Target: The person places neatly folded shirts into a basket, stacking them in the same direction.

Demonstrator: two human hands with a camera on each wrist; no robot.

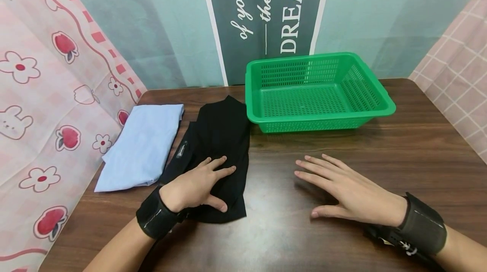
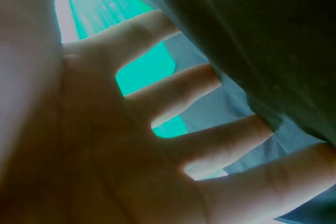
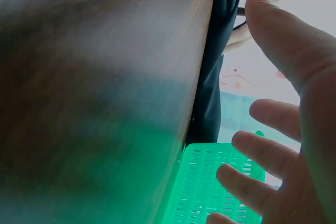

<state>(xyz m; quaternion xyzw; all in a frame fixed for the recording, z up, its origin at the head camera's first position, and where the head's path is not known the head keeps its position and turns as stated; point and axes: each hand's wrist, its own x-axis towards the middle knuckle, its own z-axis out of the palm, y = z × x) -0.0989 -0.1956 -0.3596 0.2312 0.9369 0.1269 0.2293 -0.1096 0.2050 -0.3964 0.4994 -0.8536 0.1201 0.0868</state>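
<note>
A folded black garment (image 1: pixel 224 132) with a small label lies on the wooden table, left of the middle. My left hand (image 1: pixel 199 183) rests on its near part with fingers spread. In the left wrist view the fingertips (image 2: pixel 207 74) touch the dark cloth (image 2: pixel 273 35). My right hand (image 1: pixel 338 189) hovers over the table to the right, its fingers extended and holding nothing. The right wrist view shows that hand (image 3: pixel 278 166) apart from the tabletop, with the green basket beyond it. Left of the black garment lies a folded light blue cloth (image 1: pixel 142 145).
A green plastic basket (image 1: pixel 323 117) stands at the back of the table (image 1: pixel 281 221), its left side against the black garment's far end. Behind hangs a teal curtain (image 1: pixel 152 31) with lettering. A pink patterned curtain (image 1: pixel 38 136) borders the left, pink tiled cloth (image 1: pixel 460 60) the right.
</note>
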